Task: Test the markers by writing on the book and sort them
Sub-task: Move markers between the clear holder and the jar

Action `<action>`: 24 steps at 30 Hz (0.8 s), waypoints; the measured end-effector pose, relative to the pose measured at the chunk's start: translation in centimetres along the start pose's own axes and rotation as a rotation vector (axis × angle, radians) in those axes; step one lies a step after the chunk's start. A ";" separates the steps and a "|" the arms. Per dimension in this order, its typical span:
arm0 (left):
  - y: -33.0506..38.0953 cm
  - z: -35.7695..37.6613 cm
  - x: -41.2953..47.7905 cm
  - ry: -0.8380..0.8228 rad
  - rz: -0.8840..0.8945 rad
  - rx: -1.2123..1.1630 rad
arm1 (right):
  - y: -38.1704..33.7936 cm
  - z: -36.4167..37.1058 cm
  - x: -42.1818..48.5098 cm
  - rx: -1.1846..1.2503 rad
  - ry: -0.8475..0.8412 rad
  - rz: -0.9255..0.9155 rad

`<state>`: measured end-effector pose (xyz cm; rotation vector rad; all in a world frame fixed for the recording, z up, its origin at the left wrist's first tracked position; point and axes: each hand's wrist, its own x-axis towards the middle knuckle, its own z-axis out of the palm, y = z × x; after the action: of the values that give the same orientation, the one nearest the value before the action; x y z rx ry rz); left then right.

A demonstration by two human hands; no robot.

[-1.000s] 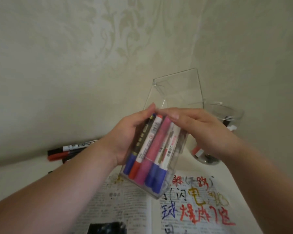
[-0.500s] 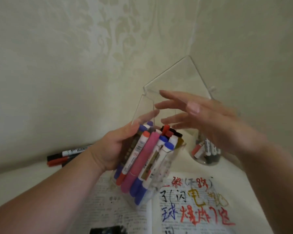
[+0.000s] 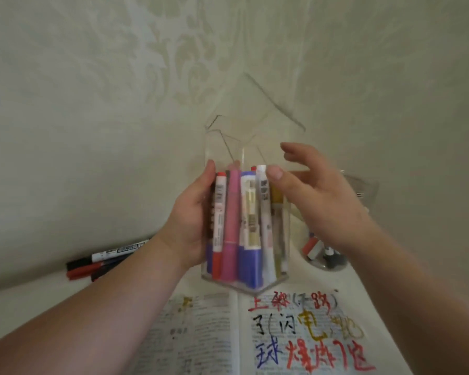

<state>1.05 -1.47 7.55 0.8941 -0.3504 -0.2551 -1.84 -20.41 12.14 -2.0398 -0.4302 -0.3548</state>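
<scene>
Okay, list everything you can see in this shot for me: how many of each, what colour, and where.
clear box: one, transparent, held upright above the book.
markers in the box: at least five, red, pink, blue, white, yellowish, standing inside; exact count unclear.
loose markers: about three, black and red, lying on the table at left.
glass jar: one, clear, right, behind the right hand.
markers in the jar: a few, red and dark, at its bottom.
open book: one, bottom centre, coloured writing on its right page.
table: one, white.
left hand: grips the box's left side.
right hand: fingers spread beside the box, holding nothing.
</scene>
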 end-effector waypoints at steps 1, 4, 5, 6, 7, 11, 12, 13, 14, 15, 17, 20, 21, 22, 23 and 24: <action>0.0 0.5 0.3 0.029 0.036 0.054 | 0.4 0.3 0.0 -0.034 -0.022 0.036; -0.3 1.7 1.2 0.099 0.045 0.218 | 0.9 0.8 1.2 -0.047 -0.070 0.168; -0.5 1.8 1.6 0.127 0.034 0.265 | 1.0 0.7 1.7 -0.016 -0.049 0.197; -0.7 1.7 2.2 0.160 0.030 0.306 | 1.1 0.6 2.3 -0.007 -0.028 0.213; -0.9 1.4 2.9 0.184 0.033 0.337 | 1.2 0.5 2.9 -0.030 -0.021 0.218; -0.6 -0.1 5.8 0.231 0.099 0.459 | 2.5 1.6 4.0 -0.171 0.003 0.182; -0.2 -0.3 6.2 0.232 0.121 0.471 | 2.9 2.2 4.1 -0.256 0.028 0.157; 0.0 -0.6 6.6 0.216 0.147 0.471 | 3.2 2.8 4.0 -0.376 0.047 0.130; 0.1 -0.9 6.8 0.195 0.168 0.465 | 3.5 3.4 3.9 -0.491 0.060 0.098; 0.1 -1.2 6.8 0.176 0.191 0.478 | 3.7 3.8 3.7 -0.569 0.072 0.068; -0.4 -1.2 6.5 0.177 0.255 0.669 | 3.8 4.3 3.3 -0.624 0.081 0.042; -0.2 0.0 6.6 0.315 0.358 0.910 | 4.1 4.4 2.8 -0.696 0.075 0.068; 0.2 0.6 6.8 0.330 0.358 0.887 | 4.2 4.4 2.6 -0.732 0.067 0.084; 0.7 1.1 7.3 0.323 0.329 0.839 | 4.3 4.3 2.4 -0.772 0.055 0.098; 1.1 1.5 8.1 0.309 0.286 0.794 | 4.3 4.2 2.2 -0.815 0.034 0.115; 1.5 2.0 8.8 0.299 0.236 0.762 | 4.4 4.1 1.9 -0.846 0.009 0.132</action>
<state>8.36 -5.17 11.57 1.6023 -0.2690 0.2550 2.09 -18.49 7.55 -2.8663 -0.1331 -0.5221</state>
